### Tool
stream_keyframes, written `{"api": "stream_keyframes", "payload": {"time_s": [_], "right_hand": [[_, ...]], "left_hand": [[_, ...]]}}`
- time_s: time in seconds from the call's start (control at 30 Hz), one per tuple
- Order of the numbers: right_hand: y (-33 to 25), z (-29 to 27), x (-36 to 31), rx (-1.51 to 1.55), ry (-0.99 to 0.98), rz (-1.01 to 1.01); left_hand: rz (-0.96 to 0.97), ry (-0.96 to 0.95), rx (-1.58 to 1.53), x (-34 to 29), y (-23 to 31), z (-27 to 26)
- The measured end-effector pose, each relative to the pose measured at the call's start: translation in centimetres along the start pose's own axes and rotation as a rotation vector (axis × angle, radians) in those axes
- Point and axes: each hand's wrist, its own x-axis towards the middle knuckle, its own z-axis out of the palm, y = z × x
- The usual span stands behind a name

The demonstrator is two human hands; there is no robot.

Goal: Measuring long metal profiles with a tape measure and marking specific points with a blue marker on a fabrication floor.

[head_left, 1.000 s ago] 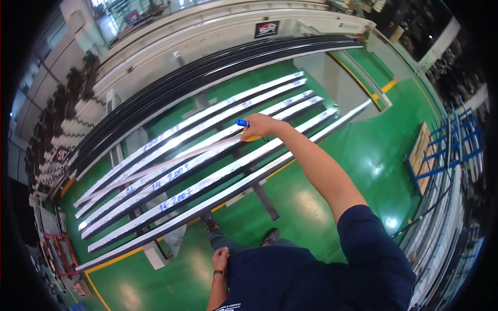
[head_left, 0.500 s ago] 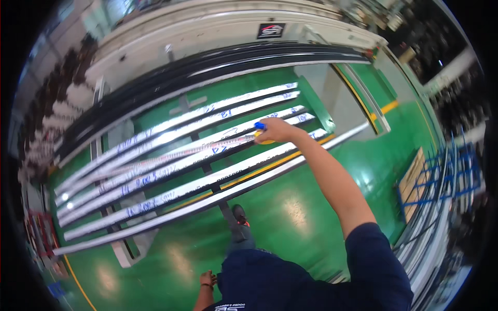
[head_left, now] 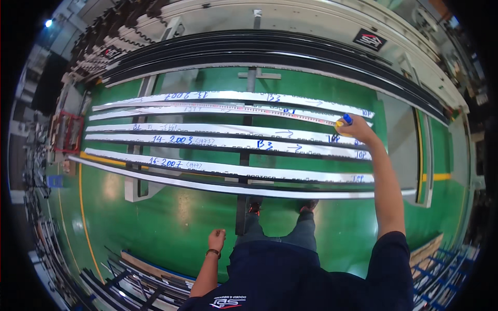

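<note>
My right hand (head_left: 359,130) is closed around a yellow tape measure (head_left: 340,126) and a blue marker (head_left: 348,119), above the right ends of the long profiles. From the case a pale measuring tape (head_left: 267,111) stretches leftward along the second white-filmed profile (head_left: 306,114), reaching near its left end. Blue handwriting and arrows mark the film on several profiles, such as the middle one (head_left: 223,142). My left hand (head_left: 217,240) hangs low beside my body, its fingers curled; whether anything is inside them is hidden.
Dark profiles (head_left: 233,49) lie across the far side, before a long beige machine (head_left: 321,23). A dark support bar (head_left: 241,212) runs under the white profiles toward my legs. Blue racks (head_left: 441,272) with long stock stand at the lower right, more stock (head_left: 150,282) at the lower left.
My view has turned and shifted, so the profiles lie nearly level. My right hand, still holding tape measure and marker, now shows at the profiles' right ends. My left hand's fingers look more curled.
</note>
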Motion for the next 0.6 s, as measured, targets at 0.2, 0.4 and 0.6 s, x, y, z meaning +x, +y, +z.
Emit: {"api": "stream_keyframes", "payload": {"time_s": [0.2,0.4,0.6], "right_hand": [[6.7,-8.2,4.2,-0.037,-0.022,-0.065],[17.2,-18.1,6.8,-0.06,0.076,-0.182],[24.2,-25.6,5.2,-0.022,0.077,-0.061]], "left_hand": [[0.235,0.106,0.17,-6.3,11.8,8.2],[0.64,0.093,0.188,-9.2,31.5,24.5],[1.26,0.217,0.541,-2.9,51.5,38.3]]}}
